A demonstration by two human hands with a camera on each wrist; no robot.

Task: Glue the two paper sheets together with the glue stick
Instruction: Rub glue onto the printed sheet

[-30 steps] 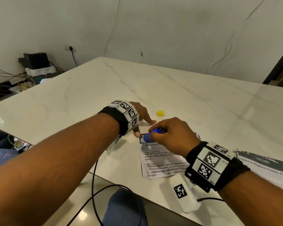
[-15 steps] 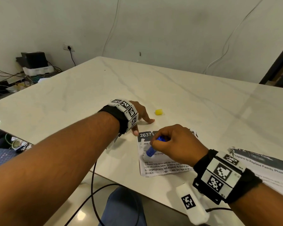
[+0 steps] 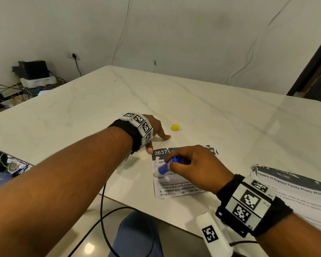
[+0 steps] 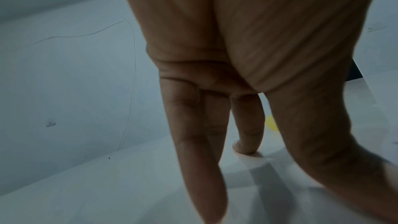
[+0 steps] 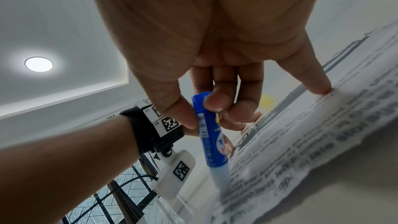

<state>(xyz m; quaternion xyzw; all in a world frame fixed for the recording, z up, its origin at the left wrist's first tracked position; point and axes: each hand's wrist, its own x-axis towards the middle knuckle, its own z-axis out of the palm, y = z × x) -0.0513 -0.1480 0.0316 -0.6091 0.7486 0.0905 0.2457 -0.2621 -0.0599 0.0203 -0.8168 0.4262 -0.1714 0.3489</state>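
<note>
A small torn printed sheet (image 3: 176, 188) lies near the table's front edge. My right hand (image 3: 193, 164) pinches a blue glue stick (image 3: 165, 166), also seen as the glue stick (image 5: 208, 135), its pale tip pressed on the sheet's left part (image 5: 280, 164). The little finger rests on the paper. My left hand (image 3: 156, 134) stands just left of the sheet's top corner, straight fingers (image 4: 193, 142) propped on the table top, thumb tip beside the paper. A second, larger printed sheet (image 3: 295, 190) lies at the right.
A yellow cap (image 3: 175, 127) sits on the white marble table (image 3: 82, 112) beyond the left hand. A black cable (image 3: 104, 216) hangs off the front edge. A printer and wires (image 3: 32, 73) stand on the floor at far left.
My right hand has drawn the glue stick from the sheet's top left corner down its left side toward me. The left hand has stayed put.
</note>
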